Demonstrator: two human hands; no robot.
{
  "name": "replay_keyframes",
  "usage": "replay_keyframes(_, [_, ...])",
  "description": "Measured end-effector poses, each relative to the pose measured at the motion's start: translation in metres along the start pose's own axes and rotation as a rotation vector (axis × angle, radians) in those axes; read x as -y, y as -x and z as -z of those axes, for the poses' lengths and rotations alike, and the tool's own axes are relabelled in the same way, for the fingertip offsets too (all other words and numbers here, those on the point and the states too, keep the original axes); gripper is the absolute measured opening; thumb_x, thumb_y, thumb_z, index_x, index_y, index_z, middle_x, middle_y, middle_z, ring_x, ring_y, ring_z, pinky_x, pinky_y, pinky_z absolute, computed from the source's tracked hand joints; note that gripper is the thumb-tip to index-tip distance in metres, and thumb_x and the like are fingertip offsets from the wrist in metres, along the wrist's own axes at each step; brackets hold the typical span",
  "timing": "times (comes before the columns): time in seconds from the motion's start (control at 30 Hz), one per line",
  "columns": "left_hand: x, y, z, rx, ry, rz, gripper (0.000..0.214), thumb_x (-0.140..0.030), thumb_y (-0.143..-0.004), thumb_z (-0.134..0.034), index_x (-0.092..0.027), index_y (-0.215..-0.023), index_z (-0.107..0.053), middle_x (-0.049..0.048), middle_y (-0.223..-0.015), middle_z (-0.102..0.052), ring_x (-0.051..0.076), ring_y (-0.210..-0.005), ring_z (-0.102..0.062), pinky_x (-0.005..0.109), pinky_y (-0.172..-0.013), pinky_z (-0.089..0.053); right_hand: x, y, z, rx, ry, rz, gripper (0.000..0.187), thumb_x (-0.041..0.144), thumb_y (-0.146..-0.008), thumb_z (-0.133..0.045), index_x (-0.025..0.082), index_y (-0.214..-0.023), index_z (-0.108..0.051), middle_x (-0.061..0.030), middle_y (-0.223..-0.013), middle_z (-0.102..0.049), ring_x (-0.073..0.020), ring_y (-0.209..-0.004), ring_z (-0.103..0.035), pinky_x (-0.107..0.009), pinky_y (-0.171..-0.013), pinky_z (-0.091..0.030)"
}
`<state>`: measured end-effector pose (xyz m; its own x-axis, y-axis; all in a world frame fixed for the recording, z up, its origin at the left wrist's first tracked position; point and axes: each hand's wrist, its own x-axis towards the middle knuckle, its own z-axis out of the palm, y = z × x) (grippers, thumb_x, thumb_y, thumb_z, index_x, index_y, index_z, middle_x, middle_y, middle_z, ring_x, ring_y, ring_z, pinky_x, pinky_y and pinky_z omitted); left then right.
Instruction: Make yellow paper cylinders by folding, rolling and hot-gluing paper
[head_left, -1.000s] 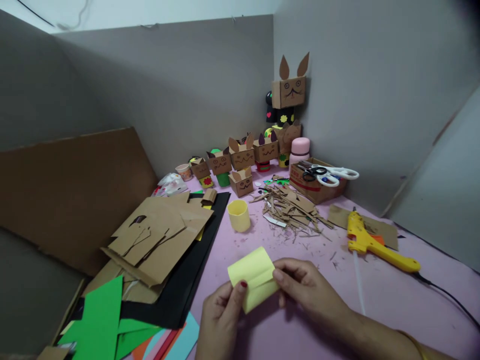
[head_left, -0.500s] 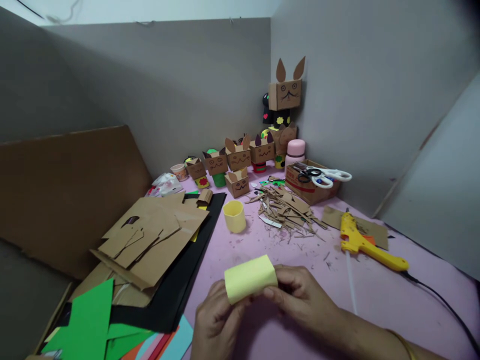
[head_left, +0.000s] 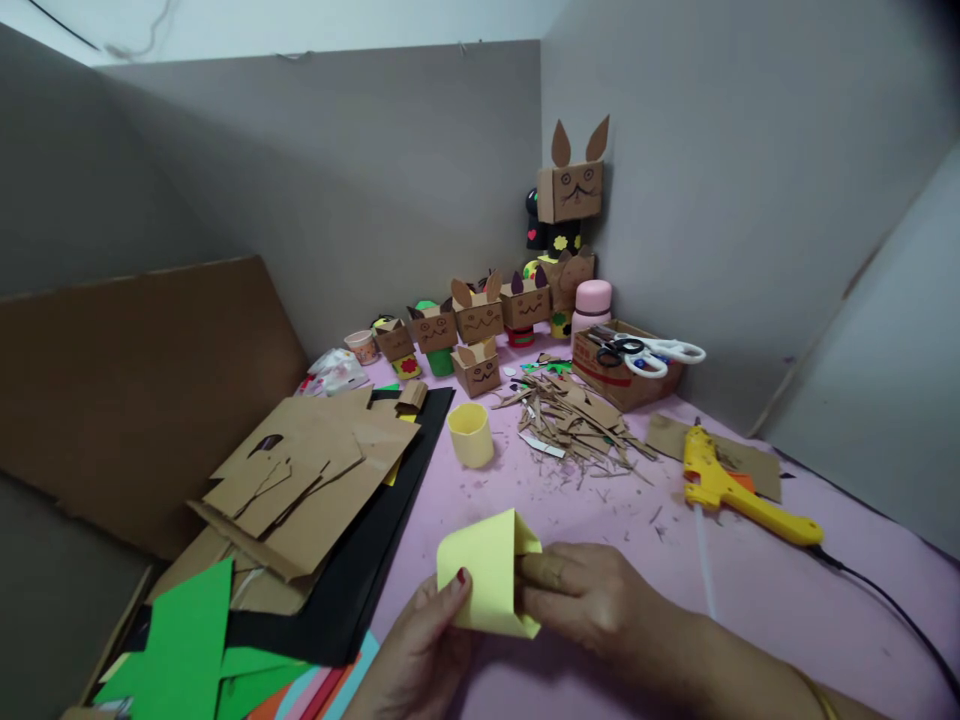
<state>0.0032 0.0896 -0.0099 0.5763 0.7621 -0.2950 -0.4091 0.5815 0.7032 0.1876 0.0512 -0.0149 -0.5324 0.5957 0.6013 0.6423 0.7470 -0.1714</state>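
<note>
Two hands: left hand [head_left: 420,635] pinched a yellow paper tube [head_left: 480,572]; right hand [head_left: 609,600] had bent fingers inside its end, grip unclear.
Tube: held above pink tabletop [head_left: 787,610].
Glue gun [head_left: 739,497]: lay rightward.
Paper ring [head_left: 471,440]: stood beyond the tube.
Cardboard shreds [head_left: 581,418]: lay before a box [head_left: 621,386] with scissors [head_left: 654,360].
Animal-faced cardboard figures [head_left: 480,320]: stood behind.

Bangle [head_left: 817,692]: thin, yellow-gold, curved round right forearm [head_left: 697,665]; surface detail too small to read. Forearm bare on hand side of bangle. Right hand [head_left: 600,605], farther down same arm from bangle, also bare; fingernails hidden. Left hand [head_left: 420,640], well left of bangle in head view: bare, thumbnail [head_left: 462,575] small, rounded, painted dark red. Other left nails out of sight. Left wrist bare as far as it shows.
</note>
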Motion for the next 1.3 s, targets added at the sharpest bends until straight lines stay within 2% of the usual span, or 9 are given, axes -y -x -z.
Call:
replay_keyframes(0.23, [-0.003,0.002,0.005,-0.071,0.177,0.107,0.016,-0.022,-0.070,-0.072,-0.011,-0.082,-0.071,0.0067,-0.079,-0.073,0.016,-0.072,-0.064,0.026,-0.074,-0.048,0.001,0.000,-0.003,0.018,-0.010,0.072,0.018,0.008,-0.088,-0.046,0.015,-0.082,-0.062,-0.0056,-0.072,-0.066,-0.0136,-0.063,-0.058,-0.025,-0.056,-0.045])
replay_keyframes(0.43, [-0.016,0.001,-0.001,-0.068,0.270,0.188,0.017,-0.019,-0.068,-0.073,-0.005,-0.078,-0.072,0.0101,-0.076,-0.075,0.017,-0.069,-0.068,0.027,-0.074,-0.051,0.001,0.000,-0.002,0.057,-0.070,0.058,0.020,0.010,-0.090,-0.042,0.014,-0.091,-0.062,-0.0078,-0.081,-0.069,-0.0146,-0.071,-0.061,-0.026,-0.061,-0.048])
replay_keyframes(0.6, [-0.019,0.006,0.001,-0.121,0.221,0.053,0.022,-0.022,-0.059,-0.080,-0.014,-0.078,-0.073,0.0042,-0.077,-0.076,0.016,-0.070,-0.068,0.024,-0.068,-0.052,-0.002,0.001,-0.001,0.051,-0.203,-0.092,0.022,0.009,-0.089,-0.041,0.015,-0.090,-0.062,-0.0072,-0.083,-0.069,-0.0142,-0.079,-0.062,-0.023,-0.068,-0.048])
replay_keyframes(0.77, [-0.015,0.008,0.005,-0.087,0.035,0.018,0.010,-0.012,-0.065,-0.075,-0.011,-0.074,-0.072,0.0044,-0.071,-0.074,0.013,-0.064,-0.065,0.020,-0.064,-0.051,-0.001,0.002,-0.003,0.086,-0.262,-0.128,0.024,0.006,-0.086,-0.041,0.017,-0.084,-0.062,-0.0067,-0.079,-0.068,-0.0141,-0.076,-0.061,-0.023,-0.068,-0.047])
replay_keyframes(1.0, [-0.012,0.000,0.005,-0.205,0.136,-0.081,0.015,-0.021,-0.065,-0.076,-0.015,-0.079,-0.073,0.0028,-0.081,-0.073,0.013,-0.073,-0.065,0.023,-0.076,-0.049,0.001,0.004,-0.007,0.037,-0.370,-0.178,0.023,0.009,-0.085,-0.041,0.014,-0.082,-0.063,-0.0079,-0.079,-0.066,-0.0153,-0.074,-0.060,-0.024,-0.067,-0.045])
replay_keyframes(1.07, [-0.012,0.000,0.002,-0.140,0.034,-0.102,0.019,-0.027,-0.065,-0.076,-0.017,-0.081,-0.073,0.0035,-0.082,-0.073,0.015,-0.074,-0.064,0.025,-0.074,-0.049,0.002,0.002,-0.005,-0.013,-0.485,-0.287,0.023,0.013,-0.086,-0.043,0.013,-0.078,-0.065,-0.0068,-0.075,-0.065,-0.0149,-0.070,-0.059,-0.024,-0.065,-0.044])
replay_keyframes(1.17, [-0.011,0.002,-0.001,-0.003,-0.288,-0.137,0.030,-0.035,-0.065,-0.075,-0.017,-0.090,-0.073,0.0061,-0.086,-0.073,0.019,-0.081,-0.063,0.027,-0.078,-0.046,0.003,-0.001,-0.003,-0.105,-0.753,-0.584,0.028,0.029,-0.087,-0.050,0.013,-0.071,-0.066,-0.0033,-0.066,-0.062,-0.0130,-0.062,-0.054,-0.023,-0.057,-0.041])
replay_keyframes(1.23, [-0.009,0.002,-0.002,-0.021,-0.524,-0.180,0.025,-0.033,-0.067,-0.073,-0.017,-0.086,-0.073,0.0055,-0.081,-0.073,0.019,-0.080,-0.061,0.026,-0.076,-0.045,0.001,-0.002,-0.003,-0.139,-0.959,-0.767,0.032,0.038,-0.083,-0.055,0.012,-0.071,-0.067,-0.0019,-0.063,-0.061,-0.0112,-0.056,-0.051,-0.021,-0.052,-0.039])
replay_keyframes(1.3, [-0.007,0.002,-0.003,-0.113,-0.682,-0.218,0.018,-0.033,-0.070,-0.070,-0.016,-0.074,-0.073,0.0032,-0.069,-0.070,0.017,-0.069,-0.059,0.022,-0.065,-0.043,-0.001,-0.002,-0.006,-0.132,-1.130,-0.887,0.036,0.044,-0.080,-0.057,0.011,-0.075,-0.067,-0.0017,-0.061,-0.061,-0.0091,-0.050,-0.050,-0.020,-0.047,-0.037])
